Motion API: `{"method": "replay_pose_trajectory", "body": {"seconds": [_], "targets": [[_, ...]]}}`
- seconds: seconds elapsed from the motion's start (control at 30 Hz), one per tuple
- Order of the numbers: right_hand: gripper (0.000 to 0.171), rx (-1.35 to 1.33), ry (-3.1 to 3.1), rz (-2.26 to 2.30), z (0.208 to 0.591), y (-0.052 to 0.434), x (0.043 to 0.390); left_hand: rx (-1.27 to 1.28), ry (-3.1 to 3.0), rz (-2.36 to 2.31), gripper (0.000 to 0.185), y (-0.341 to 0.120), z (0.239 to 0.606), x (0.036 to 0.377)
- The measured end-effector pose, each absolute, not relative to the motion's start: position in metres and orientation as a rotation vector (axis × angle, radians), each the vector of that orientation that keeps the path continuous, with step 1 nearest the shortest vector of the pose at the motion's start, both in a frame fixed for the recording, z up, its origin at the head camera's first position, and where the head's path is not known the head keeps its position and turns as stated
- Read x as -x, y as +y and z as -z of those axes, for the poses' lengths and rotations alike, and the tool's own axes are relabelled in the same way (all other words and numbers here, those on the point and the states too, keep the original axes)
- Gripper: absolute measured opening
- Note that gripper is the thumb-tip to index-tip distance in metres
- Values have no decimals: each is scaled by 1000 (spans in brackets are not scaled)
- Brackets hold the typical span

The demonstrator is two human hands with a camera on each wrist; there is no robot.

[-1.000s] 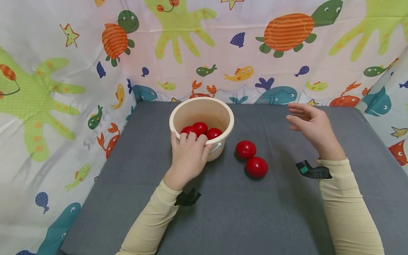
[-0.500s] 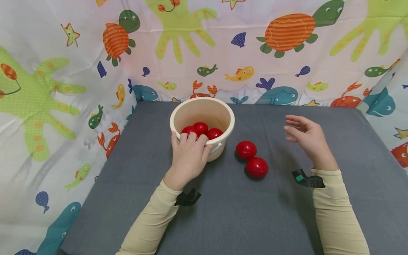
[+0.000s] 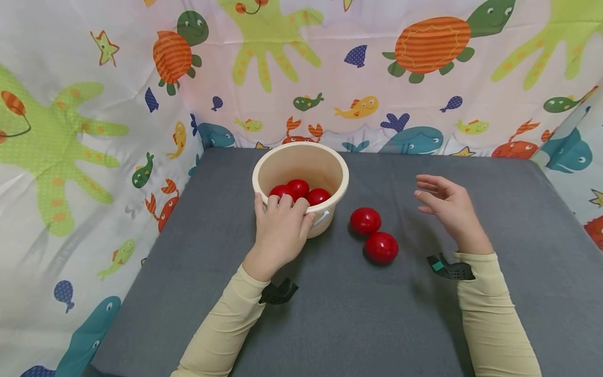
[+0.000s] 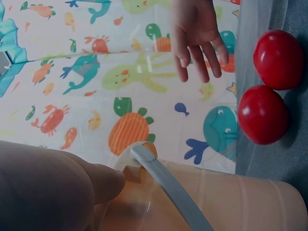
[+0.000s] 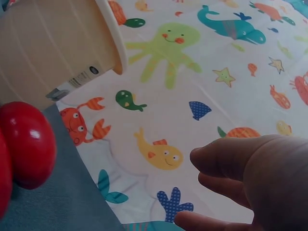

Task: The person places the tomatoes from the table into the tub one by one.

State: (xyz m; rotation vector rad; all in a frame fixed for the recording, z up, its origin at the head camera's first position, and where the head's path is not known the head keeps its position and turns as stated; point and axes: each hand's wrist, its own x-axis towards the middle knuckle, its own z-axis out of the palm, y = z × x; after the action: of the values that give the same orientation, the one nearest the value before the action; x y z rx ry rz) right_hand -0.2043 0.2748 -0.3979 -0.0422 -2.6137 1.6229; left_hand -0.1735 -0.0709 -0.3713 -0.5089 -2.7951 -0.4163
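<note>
A cream bucket stands upright on the grey cloth, its grey handle hanging down the outside. My left hand grips the near rim, fingers hooked over it into the bucket and thumb outside. Several glossy red tomato-like balls lie inside, partly hidden by those fingers. On the cloth right of the bucket, a red ball lies against a nearer red ball. My right hand hovers to the right of these two, holding nothing, its fingers loosely bent and pointing left.
A grey cloth covers the table. Behind it and along the left hangs a white curtain printed with sea animals. Dark camera mounts sit at the left wrist and the right wrist.
My right hand has come down and moved left, nearer the two loose red balls. The left hand keeps its grip on the bucket rim, and the bucket and balls stay in place.
</note>
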Motion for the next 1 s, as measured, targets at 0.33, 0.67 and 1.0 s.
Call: {"method": "replay_pose_trajectory", "body": {"seconds": [0.33, 0.67, 1.0], "targets": [[52, -25, -2694, -1677, 405, 256, 209, 518, -2782, 406, 23, -70, 372, 174], [53, -72, -2809, -1654, 420, 238, 216, 513, -2797, 415, 24, -71, 372, 174], [52, -165, -2835, -1676, 432, 223, 218, 511, -2799, 424, 26, -72, 371, 174]]}}
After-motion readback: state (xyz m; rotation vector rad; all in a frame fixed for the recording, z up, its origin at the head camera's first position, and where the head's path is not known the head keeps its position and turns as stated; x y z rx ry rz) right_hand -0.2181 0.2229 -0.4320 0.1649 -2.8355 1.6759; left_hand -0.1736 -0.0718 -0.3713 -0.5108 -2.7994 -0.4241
